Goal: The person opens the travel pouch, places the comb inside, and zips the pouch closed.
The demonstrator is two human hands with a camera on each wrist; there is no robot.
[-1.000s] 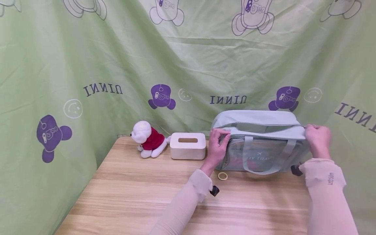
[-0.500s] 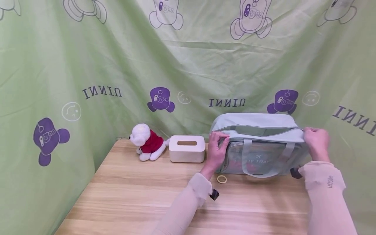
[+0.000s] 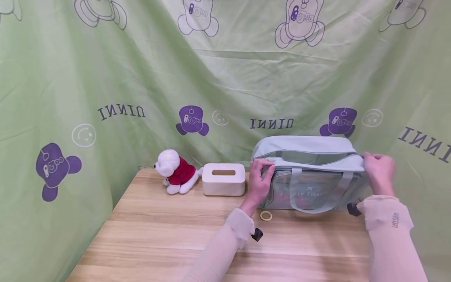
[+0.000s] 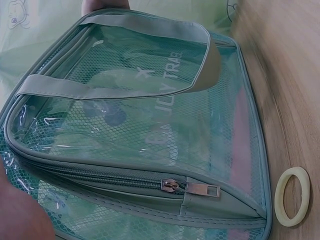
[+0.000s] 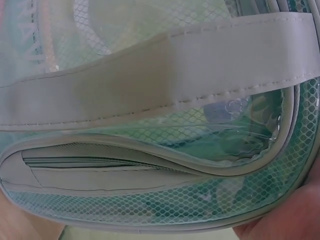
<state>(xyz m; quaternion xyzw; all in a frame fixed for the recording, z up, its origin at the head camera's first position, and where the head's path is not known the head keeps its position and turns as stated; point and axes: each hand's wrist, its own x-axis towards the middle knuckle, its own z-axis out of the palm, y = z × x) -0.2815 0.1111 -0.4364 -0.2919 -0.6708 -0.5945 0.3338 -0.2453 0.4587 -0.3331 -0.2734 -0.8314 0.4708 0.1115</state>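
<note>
A pale green travel bag (image 3: pixel 318 182) with a clear mesh front and a looped handle (image 3: pixel 296 188) stands at the table's right rear. Its top zip gapes along most of its length. My left hand (image 3: pixel 260 183) pinches the top front edge near the left corner. At the opposite top corner, my right hand (image 3: pixel 380 169) grips the bag with curled fingers; whether it holds a zip pull is hidden. In the left wrist view a metal zip pull (image 4: pixel 202 189) hangs on the front pocket. Pinkish contents show faintly through the front panel.
A cream ring (image 3: pixel 266 216) lies on the wooden table (image 3: pixel 169 239) just in front of the bag. To the left stand a white tissue box (image 3: pixel 223 185) and a white plush dog (image 3: pixel 179 174) in a red top. A green printed curtain (image 3: pixel 151 70) hangs behind.
The head view has tilted up slightly, so everything sits a little lower in it. Both hands keep their hold on the bag, and the top opening looks the same.
</note>
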